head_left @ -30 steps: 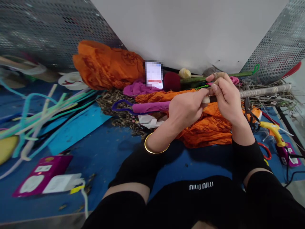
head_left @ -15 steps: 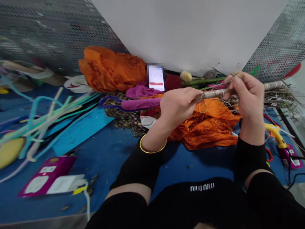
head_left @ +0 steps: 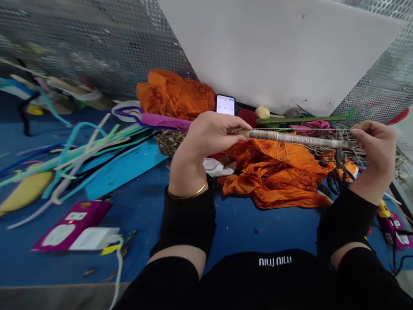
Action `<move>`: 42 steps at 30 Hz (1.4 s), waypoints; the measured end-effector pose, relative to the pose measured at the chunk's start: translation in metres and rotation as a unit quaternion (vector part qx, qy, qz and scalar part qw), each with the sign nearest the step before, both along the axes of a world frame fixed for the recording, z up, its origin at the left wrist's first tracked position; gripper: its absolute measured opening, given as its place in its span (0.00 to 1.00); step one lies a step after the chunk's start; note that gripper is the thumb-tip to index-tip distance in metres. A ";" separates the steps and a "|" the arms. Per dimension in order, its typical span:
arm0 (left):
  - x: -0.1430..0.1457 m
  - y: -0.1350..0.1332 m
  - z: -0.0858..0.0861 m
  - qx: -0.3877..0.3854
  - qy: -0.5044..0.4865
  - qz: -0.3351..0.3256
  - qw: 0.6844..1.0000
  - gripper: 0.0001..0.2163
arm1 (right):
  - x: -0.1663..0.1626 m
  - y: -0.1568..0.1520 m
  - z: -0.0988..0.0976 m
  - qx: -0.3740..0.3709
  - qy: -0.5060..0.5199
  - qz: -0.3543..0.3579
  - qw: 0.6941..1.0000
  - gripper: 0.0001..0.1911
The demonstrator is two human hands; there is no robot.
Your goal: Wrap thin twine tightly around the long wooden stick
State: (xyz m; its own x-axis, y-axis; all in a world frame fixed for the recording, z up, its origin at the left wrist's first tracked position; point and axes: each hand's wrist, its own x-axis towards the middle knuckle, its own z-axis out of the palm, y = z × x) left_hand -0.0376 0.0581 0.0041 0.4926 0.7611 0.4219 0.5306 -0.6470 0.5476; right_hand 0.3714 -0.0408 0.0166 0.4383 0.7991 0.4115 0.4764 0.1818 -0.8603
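My left hand [head_left: 209,135] is closed round a thin stick [head_left: 297,138] wrapped in pale grey and brown thread. A small yellow-green loop of thread [head_left: 282,151] hangs below the wrapping. Left of that hand a purple-covered rod [head_left: 166,122] sticks out, with a dark blue loop at its end; whether it joins the stick is hidden by my hand. My right hand [head_left: 376,140] pinches a thin thread [head_left: 309,129], stretched straight just above the stick. The stick's right end lies close to those fingers.
Crumpled orange cloth [head_left: 274,172] lies under the stick, with black scissors [head_left: 338,174] at its right. A lit phone [head_left: 225,104] leans at the back. Fuzzy coloured strips [head_left: 67,159] and a purple power strip [head_left: 72,226] lie left on the blue tabletop [head_left: 245,232].
My right hand has moved right, drawing the thread out longer beside the stick. My left hand has shifted left, and more of the wrapped stick shows. The view has shifted slightly.
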 end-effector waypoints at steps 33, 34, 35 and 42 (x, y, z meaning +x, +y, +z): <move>0.062 -0.029 0.001 -0.148 -0.290 -0.047 0.945 0.12 | -0.164 0.018 -0.044 0.123 -0.154 0.223 0.955 0.12; 0.062 -0.027 0.000 -0.145 -0.289 -0.042 0.946 0.12 | -0.165 0.015 -0.042 0.166 -0.168 0.201 0.951 0.12; 0.062 -0.026 0.000 -0.144 -0.288 -0.042 0.946 0.11 | -0.166 0.013 -0.041 0.214 -0.176 0.187 0.943 0.12; 0.078 -0.019 -0.014 -0.139 -0.255 -0.079 0.954 0.11 | -0.181 0.022 -0.047 0.313 0.071 0.316 0.893 0.17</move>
